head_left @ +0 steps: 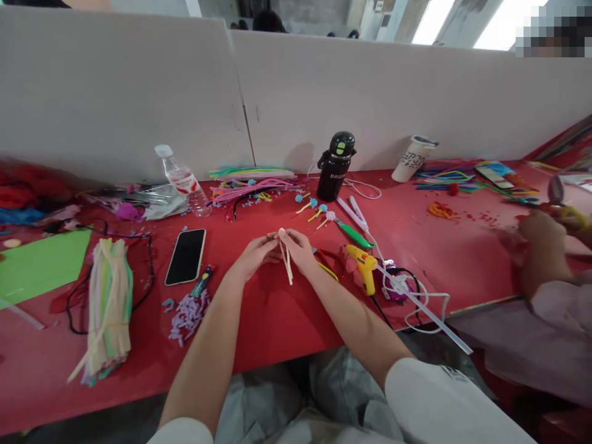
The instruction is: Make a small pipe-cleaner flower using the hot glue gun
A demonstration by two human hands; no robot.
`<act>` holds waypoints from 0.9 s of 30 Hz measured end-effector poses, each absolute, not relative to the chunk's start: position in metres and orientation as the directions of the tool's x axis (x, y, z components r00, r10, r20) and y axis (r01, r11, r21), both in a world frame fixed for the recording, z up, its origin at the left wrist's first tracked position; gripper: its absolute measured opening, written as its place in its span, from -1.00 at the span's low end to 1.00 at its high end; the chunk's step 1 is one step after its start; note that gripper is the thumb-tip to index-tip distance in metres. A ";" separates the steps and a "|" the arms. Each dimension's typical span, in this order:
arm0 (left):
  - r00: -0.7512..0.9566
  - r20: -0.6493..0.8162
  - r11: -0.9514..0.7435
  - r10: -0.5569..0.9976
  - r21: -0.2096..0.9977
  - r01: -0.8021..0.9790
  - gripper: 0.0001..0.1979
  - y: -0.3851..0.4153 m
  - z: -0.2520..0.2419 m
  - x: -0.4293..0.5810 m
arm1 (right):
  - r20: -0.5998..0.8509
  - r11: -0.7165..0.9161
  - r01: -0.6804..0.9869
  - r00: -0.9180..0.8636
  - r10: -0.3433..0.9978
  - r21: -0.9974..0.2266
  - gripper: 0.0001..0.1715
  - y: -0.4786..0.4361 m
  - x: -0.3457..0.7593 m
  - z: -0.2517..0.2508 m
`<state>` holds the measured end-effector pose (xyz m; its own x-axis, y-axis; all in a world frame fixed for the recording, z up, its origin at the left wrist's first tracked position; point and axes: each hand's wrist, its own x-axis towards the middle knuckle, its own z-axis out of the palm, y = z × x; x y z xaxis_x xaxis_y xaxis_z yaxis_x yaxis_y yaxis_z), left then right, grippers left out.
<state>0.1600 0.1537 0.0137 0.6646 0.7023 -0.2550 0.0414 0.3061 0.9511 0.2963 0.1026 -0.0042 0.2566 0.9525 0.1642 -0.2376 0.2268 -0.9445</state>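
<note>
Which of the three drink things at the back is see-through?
The clear plastic bottle with the white cap, farthest left of the three. You can see through its sides; the black flask and white cup have solid-coloured sides.

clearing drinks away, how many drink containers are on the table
3: clear bottle toward the left, black flask near the middle, white cup farther right.

Bright panels (509,24) glare white at upper right; the black bottle (333,176) casts a soft shadow on the partition (185,92). Edges stretch; the top right corner is pixelated.
</note>
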 end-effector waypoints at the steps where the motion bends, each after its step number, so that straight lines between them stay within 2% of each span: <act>1: 0.658 -0.238 0.300 0.714 0.954 0.019 -0.63 0.154 0.012 0.161 | 0.170 0.228 -0.219 0.258 0.951 -0.949 -0.61 0.103 0.296 -0.005; 7: 0.534 -0.121 0.176 0.837 0.983 -0.054 -0.68 0.160 0.012 0.156 | 0.222 0.255 -0.071 0.306 0.926 -0.964 -0.60 0.103 0.296 -0.006; 10: 0.468 -0.086 0.160 0.879 0.980 -0.120 -0.70 0.161 0.015 0.154 | 0.170 0.210 -0.098 0.316 0.934 -0.973 -0.57 0.102 0.297 -0.007; 15: 0.532 -0.123 0.251 0.838 0.952 -0.175 -0.71 0.158 0.017 0.154 | 0.030 0.101 -0.219 0.307 0.951 -0.970 -0.56 0.101 0.301 -0.009; 22: 0.424 -0.081 0.216 0.902 0.935 -0.280 -0.74 0.160 0.014 0.154 | -0.002 0.108 -0.334 0.312 0.950 -0.936 -0.58 0.098 0.308 -0.009; 24: 0.411 -0.068 0.193 0.909 0.943 -0.272 -0.76 0.160 0.013 0.153 | 0.004 0.102 -0.305 0.307 0.952 -0.947 -0.58 0.098 0.307 -0.010; 27: 0.485 -0.098 0.217 0.869 0.957 -0.195 -0.77 0.157 0.013 0.152 | 0.047 0.115 -0.194 0.325 0.945 -0.974 -0.59 0.096 0.304 -0.011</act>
